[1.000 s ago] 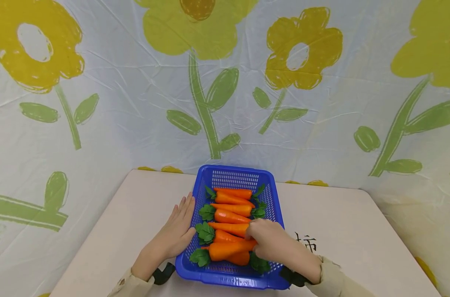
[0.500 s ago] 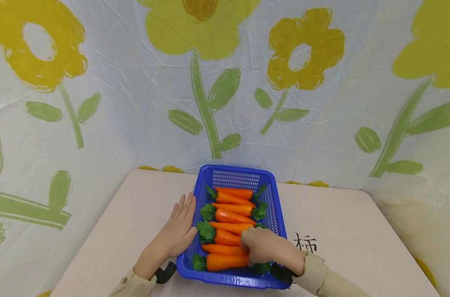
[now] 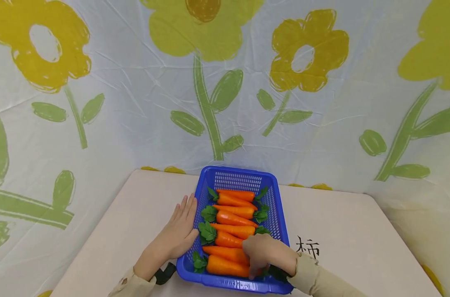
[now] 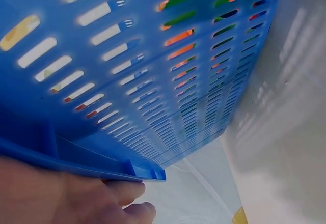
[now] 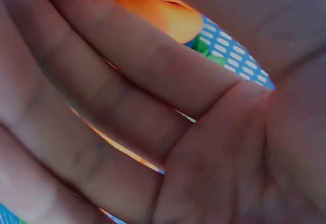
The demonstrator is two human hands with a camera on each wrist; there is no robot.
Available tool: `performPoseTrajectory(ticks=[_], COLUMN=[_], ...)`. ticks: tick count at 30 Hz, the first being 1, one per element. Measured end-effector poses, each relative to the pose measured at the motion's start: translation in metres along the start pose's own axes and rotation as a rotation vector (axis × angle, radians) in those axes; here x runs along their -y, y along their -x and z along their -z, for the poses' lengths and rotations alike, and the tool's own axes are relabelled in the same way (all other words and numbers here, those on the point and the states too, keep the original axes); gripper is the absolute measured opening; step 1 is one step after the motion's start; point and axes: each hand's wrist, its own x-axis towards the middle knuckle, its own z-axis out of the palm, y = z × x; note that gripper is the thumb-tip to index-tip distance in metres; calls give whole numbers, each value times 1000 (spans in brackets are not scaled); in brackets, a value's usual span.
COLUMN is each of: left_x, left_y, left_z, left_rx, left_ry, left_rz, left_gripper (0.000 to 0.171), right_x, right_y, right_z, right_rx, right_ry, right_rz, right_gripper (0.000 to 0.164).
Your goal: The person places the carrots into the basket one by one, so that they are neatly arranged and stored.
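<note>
A blue plastic basket [image 3: 225,283] stands on the table with a row of orange carrots lying crosswise in it, their green leaves pointing alternately left and right. My left hand [image 3: 175,231] lies with straight fingers against the basket's left side; in the left wrist view its fingers [image 4: 122,191] touch the rim from outside. Inside the basket's near right part, my right hand [image 3: 267,251] pinches the right end of the nearest carrot [image 3: 226,266]. Another carrot [image 3: 225,252] lies just behind, its right end hidden under that hand. The right wrist view shows curled fingers [image 5: 117,91] with orange beyond them.
The pale table [image 3: 340,231] extends on both sides of the basket, with a black printed character [image 3: 308,248] to the right. A white cloth with yellow flowers [image 3: 310,49] hangs behind, close to the basket's far rim.
The right hand has lowered the carrot from on top of another to the basket's near end, moving slightly toward the person. The other carrot now lies behind it. The left hand stays put.
</note>
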Motion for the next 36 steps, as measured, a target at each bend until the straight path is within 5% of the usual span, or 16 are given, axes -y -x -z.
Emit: performPoseTrajectory(ticks=[16, 28, 36], left_x=[-1, 3, 4], left_y=[4, 1, 0], left_z=[0, 0, 0], left_rx=[-48, -29, -17], left_ry=[16, 59, 56], left_rz=[-20, -39, -40], left_gripper=[75, 75, 75], right_x=[7, -2, -14], right_y=[-4, 7, 22], right_z=[-10, 0, 11], right_rx=[-10, -59, -116], right_ry=[198, 89, -77], right_rz=[-71, -12, 53], right_gripper=[37, 37, 32])
